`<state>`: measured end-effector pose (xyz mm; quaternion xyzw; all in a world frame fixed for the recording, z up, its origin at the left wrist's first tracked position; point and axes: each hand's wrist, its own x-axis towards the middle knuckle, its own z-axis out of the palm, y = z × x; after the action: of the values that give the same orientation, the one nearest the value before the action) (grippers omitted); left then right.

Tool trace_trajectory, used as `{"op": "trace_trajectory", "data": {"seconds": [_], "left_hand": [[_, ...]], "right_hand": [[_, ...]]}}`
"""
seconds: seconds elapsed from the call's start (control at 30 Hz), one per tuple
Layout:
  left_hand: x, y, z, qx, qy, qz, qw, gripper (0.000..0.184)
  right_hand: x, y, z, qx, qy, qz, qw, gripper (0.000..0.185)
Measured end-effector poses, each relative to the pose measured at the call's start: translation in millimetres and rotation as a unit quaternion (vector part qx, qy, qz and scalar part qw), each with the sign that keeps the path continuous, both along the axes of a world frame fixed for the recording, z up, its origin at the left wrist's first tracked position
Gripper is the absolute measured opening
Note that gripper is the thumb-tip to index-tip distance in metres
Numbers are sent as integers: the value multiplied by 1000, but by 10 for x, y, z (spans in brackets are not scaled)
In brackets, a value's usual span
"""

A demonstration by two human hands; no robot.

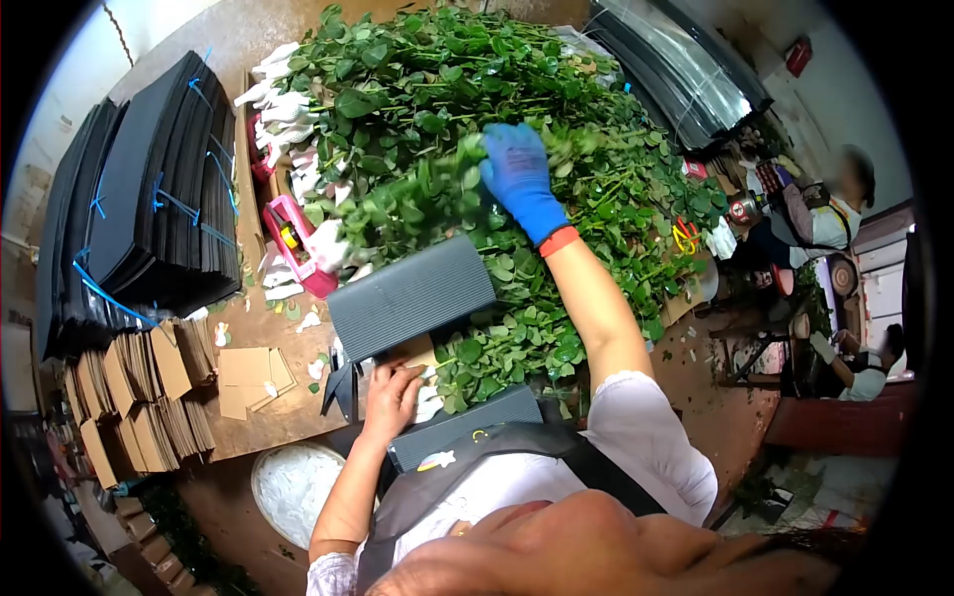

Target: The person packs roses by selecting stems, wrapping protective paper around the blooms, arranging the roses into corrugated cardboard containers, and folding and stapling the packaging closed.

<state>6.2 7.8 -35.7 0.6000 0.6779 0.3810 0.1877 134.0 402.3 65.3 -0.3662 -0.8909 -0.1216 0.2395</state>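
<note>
Right hand (pixel 517 179), blue-gloved: leafy stems (pixel 427 194) beneath and left of it; cannot tell if fingers close. Left hand (pixel 391 400) bare, fingers bent, grip unclear; grey corrugated sheet (pixel 412 298) just beyond. Gentle handling should spare leaves; keep sheet steady.

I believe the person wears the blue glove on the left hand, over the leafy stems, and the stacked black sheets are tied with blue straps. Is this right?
Not entirely: the head view shows the blue glove on the right hand, not the left hand, over the leafy stems. The stacked black sheets are tied with blue straps.
</note>
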Motion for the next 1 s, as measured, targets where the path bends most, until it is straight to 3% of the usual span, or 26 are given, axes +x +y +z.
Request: {"op": "trace_trajectory", "data": {"seconds": [0.03,0.1,0.17,0.23,0.3,0.33,0.37,0.43,0.5,0.57,0.63,0.67,0.8,0.9,0.97,1.0], "left_hand": [[10,-12,1,-12,-21,14,1000,22],[-2,-8,15,-15,-54,3,998,23],[-31,3,9,-15,-56,-2,998,25],[-1,4,28,-32,-78,16,996,26],[3,3,78,-39,-99,22,994,21],[-10,5,67,-18,-83,12,996,20],[-26,1,53,4,-67,-1,998,18],[-56,31,-18,24,-60,-2,998,19],[-48,-8,-72,25,-81,8,996,20],[-50,-43,-65,-29,-114,24,993,29],[-42,-98,-223,-98,-161,53,981,36],[-71,-82,-309,-10,-73,49,996,49],[-79,-66,-324,-57,-265,67,960,66],[-32,-25,-276,17,-243,68,968,70],[-60,-39,-214,-21,-203,72,976,59],[-82,-17,-141,-7,-166,48,985,55]], "right_hand": [[34,13,19,88,62,29,994,24],[113,52,122,3,-124,56,991,25],[215,147,297,-95,-164,-19,982,24],[468,-2,652,56,49,20,997,34],[629,-83,810,139,47,109,983,50],[684,-43,796,131,-48,138,981,49],[824,-67,683,67,-68,126,987,50],[1030,-187,676,34,143,197,969,51],[1319,-526,745,-1,170,167,971,49],[1452,-973,1026,-29,10,178,984,47],[1633,-1258,847,-116,-13,176,978,43],[1735,-1327,621,-144,13,190,971,45],[1949,-1423,-141,-173,-171,98,965,40],[1994,-1385,-593,-167,-227,23,959,30],[1970,-1328,-683,-189,-236,10,953,28],[1871,-1285,-587,-231,-294,5,928,31]]}}
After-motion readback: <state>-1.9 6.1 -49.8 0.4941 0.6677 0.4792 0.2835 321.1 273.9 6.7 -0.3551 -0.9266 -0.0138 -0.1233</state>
